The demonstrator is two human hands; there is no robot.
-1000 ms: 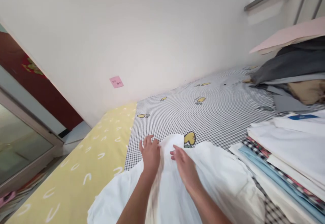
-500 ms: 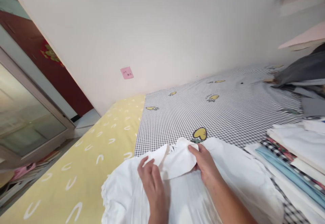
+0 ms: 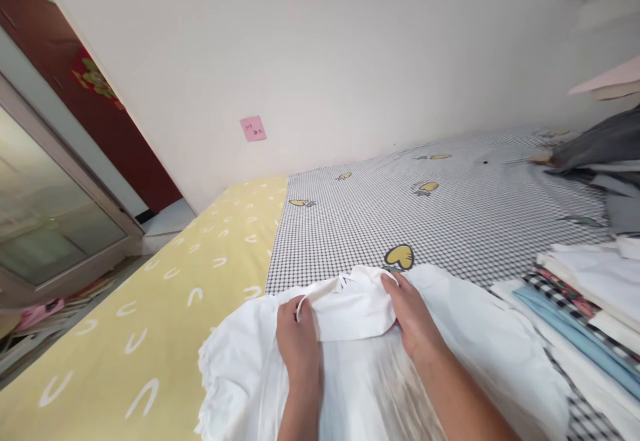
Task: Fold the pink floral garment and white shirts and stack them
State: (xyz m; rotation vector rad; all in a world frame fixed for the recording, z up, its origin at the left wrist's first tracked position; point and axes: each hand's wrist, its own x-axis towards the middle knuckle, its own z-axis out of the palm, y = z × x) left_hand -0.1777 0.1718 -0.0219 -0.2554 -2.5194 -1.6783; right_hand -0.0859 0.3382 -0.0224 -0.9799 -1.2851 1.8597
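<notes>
A white blouse (image 3: pixel 480 341) with puffed, gathered sleeves and a broad collar is spread on the bed in front of me. My left hand (image 3: pixel 297 328) is closed on the left end of the collar (image 3: pixel 353 311), its fingers bent around the edge. At the collar's right end, my right hand (image 3: pixel 407 308) pinches the cloth with the thumb on top. Between both hands the collar lies as a flat band. The lower part of the blouse runs out of view under my forearms.
Folded clothes (image 3: pixel 590 301) are stacked at the right. Dark grey garments (image 3: pixel 595 141) lie farther back. The bed has a checked sheet (image 3: pixel 350 228) and a yellow patterned strip (image 3: pixel 200 281). A pink note (image 3: pixel 253 128) is stuck on the wall, and a glazed door (image 3: pixel 55 208) stands left.
My left hand has gone from loosely spread fingers to gripping the left collar end. The collar is now straighter between my hands. My view has shifted slightly.
</notes>
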